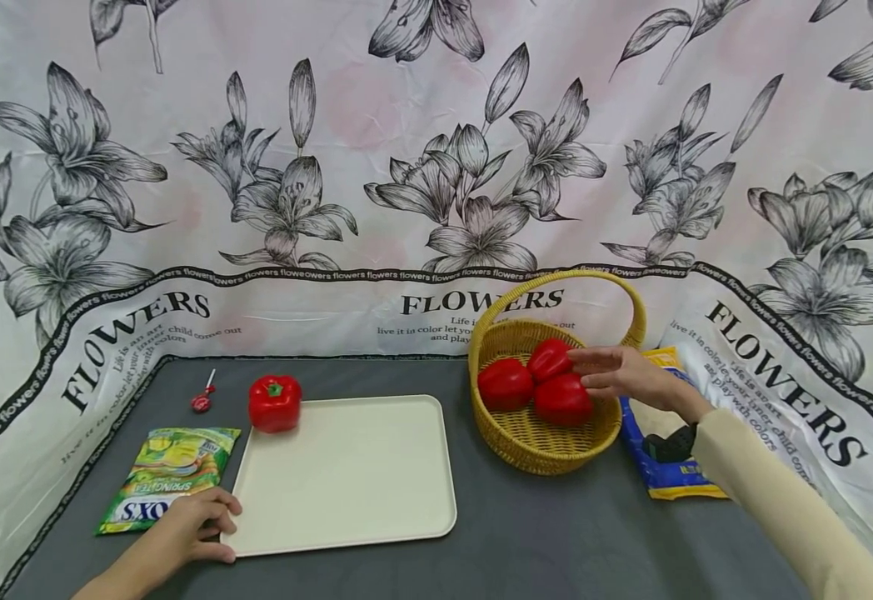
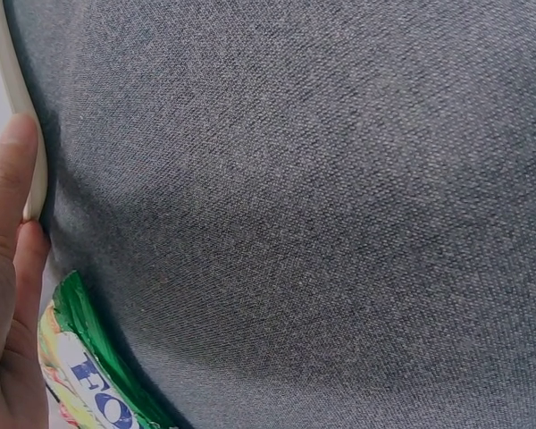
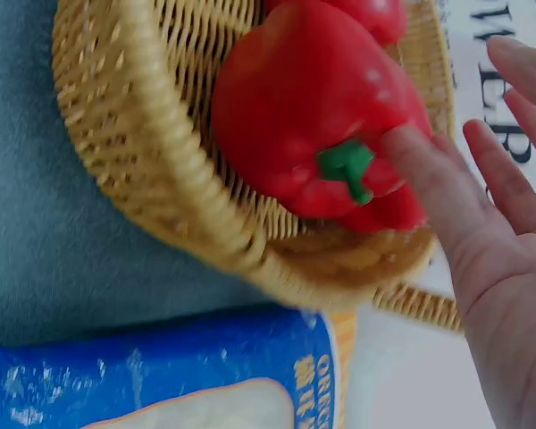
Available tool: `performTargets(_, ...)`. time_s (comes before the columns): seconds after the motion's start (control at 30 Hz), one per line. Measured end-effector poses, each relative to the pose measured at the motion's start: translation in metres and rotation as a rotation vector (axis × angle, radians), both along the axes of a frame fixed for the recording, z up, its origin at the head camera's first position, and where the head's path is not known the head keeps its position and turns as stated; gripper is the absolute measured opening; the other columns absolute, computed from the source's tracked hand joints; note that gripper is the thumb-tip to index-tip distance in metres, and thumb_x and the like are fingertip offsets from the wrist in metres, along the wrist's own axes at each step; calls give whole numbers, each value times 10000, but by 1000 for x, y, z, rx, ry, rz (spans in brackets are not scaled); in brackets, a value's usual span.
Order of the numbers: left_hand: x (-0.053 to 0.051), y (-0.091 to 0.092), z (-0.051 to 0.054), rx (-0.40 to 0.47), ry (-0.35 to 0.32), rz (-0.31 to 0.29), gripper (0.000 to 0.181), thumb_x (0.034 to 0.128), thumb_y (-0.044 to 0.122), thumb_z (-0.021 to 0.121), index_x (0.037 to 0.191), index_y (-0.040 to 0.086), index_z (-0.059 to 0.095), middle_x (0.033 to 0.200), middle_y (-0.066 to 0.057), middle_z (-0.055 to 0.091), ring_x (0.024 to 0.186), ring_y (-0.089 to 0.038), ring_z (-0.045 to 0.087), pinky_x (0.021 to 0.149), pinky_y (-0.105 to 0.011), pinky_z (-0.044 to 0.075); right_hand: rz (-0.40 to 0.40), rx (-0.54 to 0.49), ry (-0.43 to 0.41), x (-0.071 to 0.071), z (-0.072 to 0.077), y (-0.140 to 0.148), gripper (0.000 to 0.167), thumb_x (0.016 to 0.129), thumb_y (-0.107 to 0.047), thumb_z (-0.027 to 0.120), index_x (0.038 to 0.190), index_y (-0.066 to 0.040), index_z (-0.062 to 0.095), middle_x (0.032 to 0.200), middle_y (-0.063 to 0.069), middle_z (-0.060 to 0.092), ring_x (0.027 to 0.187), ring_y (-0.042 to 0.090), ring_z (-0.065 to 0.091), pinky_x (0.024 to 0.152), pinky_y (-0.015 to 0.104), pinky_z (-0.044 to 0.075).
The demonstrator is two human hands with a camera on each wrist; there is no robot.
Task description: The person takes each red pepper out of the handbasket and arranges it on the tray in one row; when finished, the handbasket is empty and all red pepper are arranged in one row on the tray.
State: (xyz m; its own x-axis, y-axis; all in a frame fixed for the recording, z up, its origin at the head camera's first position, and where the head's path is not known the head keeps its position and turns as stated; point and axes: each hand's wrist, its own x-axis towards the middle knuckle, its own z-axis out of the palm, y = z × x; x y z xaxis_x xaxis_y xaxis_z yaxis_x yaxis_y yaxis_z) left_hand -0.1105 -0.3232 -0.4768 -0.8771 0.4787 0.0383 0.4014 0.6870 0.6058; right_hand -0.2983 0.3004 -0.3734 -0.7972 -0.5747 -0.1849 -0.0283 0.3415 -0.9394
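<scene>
My left hand (image 1: 189, 527) holds the near left corner of a cream tray (image 1: 346, 475); in the left wrist view a fingertip (image 2: 18, 134) lies against its rim. A red bell pepper (image 1: 275, 403) sits upright at the tray's far left corner. My right hand (image 1: 631, 379) reaches over the right side of a yellow wicker basket (image 1: 511, 446) with fingers extended. Three red peppers lie in that basket. The right wrist view shows the thumb close to or touching the nearest bell pepper (image 3: 313, 107), which has a green stem; no fingers wrap round it.
A green and yellow tea packet (image 1: 174, 467) lies left of the tray, beside my left hand. Behind it is a red lollipop (image 1: 202, 402). Right of the basket, partly under my right forearm, lies a blue and yellow bag (image 1: 661, 475). A flowered curtain (image 1: 406, 167) closes off the back.
</scene>
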Motion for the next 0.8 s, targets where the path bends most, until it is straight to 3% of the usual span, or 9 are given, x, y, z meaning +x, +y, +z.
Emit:
performTargets(0.1,0,-2,1,-4,8,0,268,679,296,838,768,122,654,918,-40,599,747,19,516,608,-233,506,33,19,9,-2,0,-9,602,943,-54,573,1448,88,277,1476,309,287,1312,456,343,953,433,460)
performTargets(0.23,1,0,4,-21,-26,11,260,687,296,836,777,127,659,936,-23,598,756,16,522,640,-239,509,82,71,13,-2,0,-20,622,937,-124,605,1444,74,304,1454,303,335,1314,441,356,975,417,448)
performTargets(0.43,1,-1,5,-59,-30,29,261,683,321,835,765,149,657,949,-2,595,782,-4,525,669,-251,507,90,96,52,1,5,-8,582,945,-112,580,1426,91,323,1431,322,355,1304,441,370,985,428,438)
performTargets(0.6,1,-1,7,-44,-54,38,281,677,289,844,783,119,647,953,-23,594,756,5,516,640,-235,508,133,149,-12,0,5,10,566,941,-77,576,1424,88,333,1448,303,340,1335,438,325,970,302,450)
performTargets(0.8,0,2,6,-92,-62,46,249,683,315,839,761,153,666,964,5,592,790,-31,535,683,-270,508,189,254,-54,-7,7,18,463,930,-65,596,1355,69,470,1437,269,382,1310,404,392,980,380,447)
